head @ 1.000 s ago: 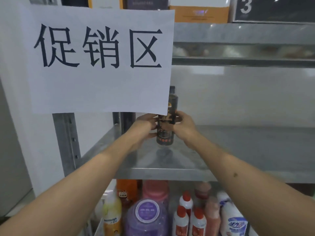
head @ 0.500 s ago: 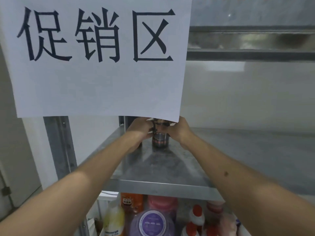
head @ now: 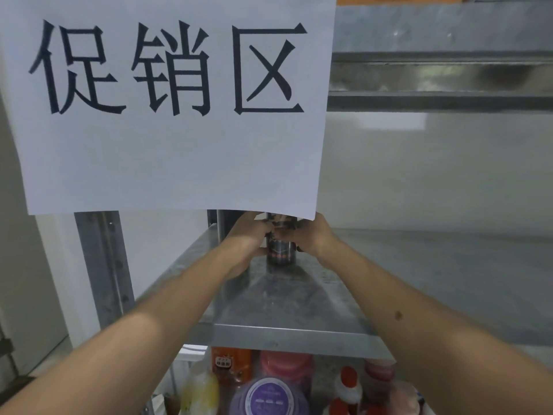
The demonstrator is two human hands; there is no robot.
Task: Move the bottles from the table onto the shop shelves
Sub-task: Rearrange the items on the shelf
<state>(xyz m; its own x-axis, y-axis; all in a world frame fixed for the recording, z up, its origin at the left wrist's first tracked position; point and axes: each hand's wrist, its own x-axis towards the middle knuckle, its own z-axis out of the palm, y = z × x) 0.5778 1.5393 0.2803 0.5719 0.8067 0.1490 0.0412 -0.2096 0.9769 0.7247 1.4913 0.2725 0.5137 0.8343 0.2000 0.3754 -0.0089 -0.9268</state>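
Observation:
A dark bottle [head: 281, 254] with orange print stands upright at the back left corner of the grey metal shelf [head: 299, 307]. My left hand [head: 250, 235] wraps its left side and my right hand [head: 311, 236] wraps its right side. The bottle's base rests on the shelf or very close to it. Its top is hidden behind the lower edge of a large white paper sign [head: 173, 106] with black characters.
Bare metal shelf surface [head: 449, 280] stretches to the right. A steel upright [head: 101, 265] stands at the left. Below the shelf sit several bottles: a yellow one [head: 200, 390], an orange one [head: 230, 363], a purple-lidded jar [head: 269, 396] and red-capped bottles [head: 347, 387].
Both hands carried the bottle down and deeper toward the shelf's back left corner. My view came closer, so the sign now covers the bottle's top.

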